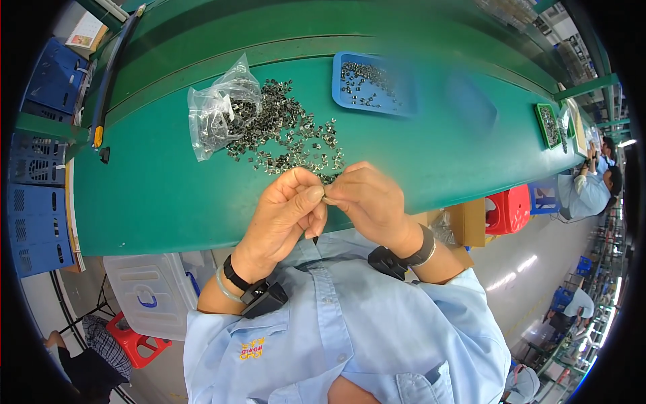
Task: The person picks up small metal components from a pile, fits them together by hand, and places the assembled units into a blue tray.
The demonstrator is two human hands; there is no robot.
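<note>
My left hand (289, 207) and my right hand (369, 199) meet at the fingertips over the near side of the green table (168, 209). Thumb and forefinger of each are pinched together. Whatever sits between the fingertips is too small and covered to make out. Just beyond my hands spreads a loose pile of small black and silver metal-looking parts (286, 121). At its left end lies a clear plastic bag (208, 114), with more of these parts in and beside it. Farther back, a blue tray (338, 93) holds scattered small parts; its right side is blurred.
A blurred blue shape (474, 104) lies right of the tray. At the far right stands a green bin (548, 128) of small parts. Blue crates (40, 215) are stacked at left. Below the table are a clear lidded box (145, 289) and a red stool (508, 210). Other people sit farther off.
</note>
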